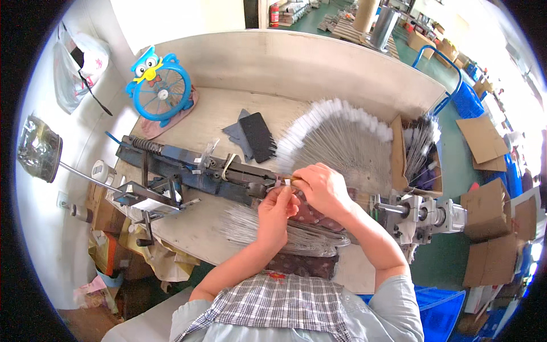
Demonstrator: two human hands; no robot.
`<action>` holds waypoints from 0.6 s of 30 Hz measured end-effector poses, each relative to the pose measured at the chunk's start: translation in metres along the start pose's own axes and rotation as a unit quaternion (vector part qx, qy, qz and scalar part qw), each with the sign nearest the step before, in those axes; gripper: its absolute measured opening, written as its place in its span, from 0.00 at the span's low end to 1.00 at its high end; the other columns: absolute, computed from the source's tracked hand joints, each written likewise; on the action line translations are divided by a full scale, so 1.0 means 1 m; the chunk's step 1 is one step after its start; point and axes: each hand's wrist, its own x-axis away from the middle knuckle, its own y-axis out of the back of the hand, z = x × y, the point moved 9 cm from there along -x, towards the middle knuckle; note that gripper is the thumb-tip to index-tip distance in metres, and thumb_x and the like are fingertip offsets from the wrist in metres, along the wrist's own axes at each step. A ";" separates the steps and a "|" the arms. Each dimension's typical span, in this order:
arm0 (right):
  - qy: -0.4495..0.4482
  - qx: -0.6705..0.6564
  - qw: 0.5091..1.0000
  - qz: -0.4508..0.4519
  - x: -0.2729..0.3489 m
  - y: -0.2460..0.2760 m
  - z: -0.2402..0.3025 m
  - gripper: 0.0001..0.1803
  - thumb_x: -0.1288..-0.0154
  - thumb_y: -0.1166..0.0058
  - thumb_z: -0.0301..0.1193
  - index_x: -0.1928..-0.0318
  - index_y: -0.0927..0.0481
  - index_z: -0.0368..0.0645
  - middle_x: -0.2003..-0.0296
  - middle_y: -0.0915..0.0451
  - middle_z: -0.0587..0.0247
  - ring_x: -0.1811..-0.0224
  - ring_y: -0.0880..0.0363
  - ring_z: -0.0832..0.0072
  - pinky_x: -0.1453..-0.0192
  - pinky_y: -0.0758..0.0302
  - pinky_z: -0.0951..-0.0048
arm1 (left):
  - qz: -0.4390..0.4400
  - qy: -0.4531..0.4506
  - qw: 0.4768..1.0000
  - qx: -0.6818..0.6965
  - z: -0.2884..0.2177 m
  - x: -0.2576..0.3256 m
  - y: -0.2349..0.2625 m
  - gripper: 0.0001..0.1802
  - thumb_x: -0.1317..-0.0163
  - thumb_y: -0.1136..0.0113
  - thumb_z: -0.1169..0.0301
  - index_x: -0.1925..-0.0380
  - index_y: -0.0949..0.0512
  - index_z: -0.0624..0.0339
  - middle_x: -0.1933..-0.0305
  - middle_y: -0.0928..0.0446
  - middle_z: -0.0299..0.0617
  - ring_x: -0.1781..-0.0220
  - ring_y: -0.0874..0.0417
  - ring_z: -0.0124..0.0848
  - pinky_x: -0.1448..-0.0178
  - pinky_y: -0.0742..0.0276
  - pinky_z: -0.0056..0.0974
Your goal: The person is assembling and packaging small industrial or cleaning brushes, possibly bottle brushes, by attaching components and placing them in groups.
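My left hand (pixel 273 215) and my right hand (pixel 323 188) meet at the right end of a long dark metal bench machine (pixel 228 171). Both are pinched closed. Between their fingertips shows a small white piece (pixel 287 182), and a yellowish-brown bit sits by the right fingers; what each hand grips is mostly hidden. Close below lies a bundle of thin metal wires (pixel 307 242), partly under my arms. Behind my right hand, a wide fan of thin wire-stemmed brushes (pixel 347 142) spreads out, white tufts pointing away from me.
A black phone (pixel 257 137) lies on a grey cloth behind the machine. Far left stands a blue cartoon-bird fan (pixel 162 91). At right are an open carton (pixel 421 154) of more wire brushes and a metal clamp-like mechanism (pixel 424 216). A raised panel (pixel 296 62) borders the table's back.
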 end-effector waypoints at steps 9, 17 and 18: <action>-0.160 -0.191 0.962 0.110 0.000 -0.009 -0.014 0.11 0.42 0.46 0.36 0.66 0.18 0.41 0.70 0.19 0.55 0.62 0.22 0.59 0.58 0.26 0.63 | 0.035 -0.015 0.998 -0.056 -0.006 0.003 -0.001 0.17 0.29 0.53 0.58 0.65 0.25 0.61 0.72 0.23 0.37 0.74 0.24 0.23 0.67 0.30 0.25; -0.028 -0.046 0.998 -0.021 0.005 0.006 0.017 0.13 0.48 0.40 0.36 0.64 0.19 0.42 0.69 0.21 0.61 0.61 0.23 0.62 0.58 0.27 0.63 | 0.002 0.032 0.999 0.042 -0.003 -0.001 -0.002 0.21 0.29 0.60 0.52 0.59 0.28 0.59 0.61 0.24 0.39 0.55 0.23 0.30 0.48 0.31 0.38; -0.003 -0.025 0.998 -0.051 0.005 0.008 0.024 0.14 0.50 0.39 0.35 0.63 0.19 0.43 0.68 0.21 0.64 0.60 0.24 0.64 0.58 0.28 0.64 | 0.004 0.012 0.998 0.060 -0.006 0.000 -0.004 0.20 0.29 0.60 0.52 0.60 0.28 0.58 0.59 0.24 0.38 0.54 0.24 0.29 0.48 0.31 0.37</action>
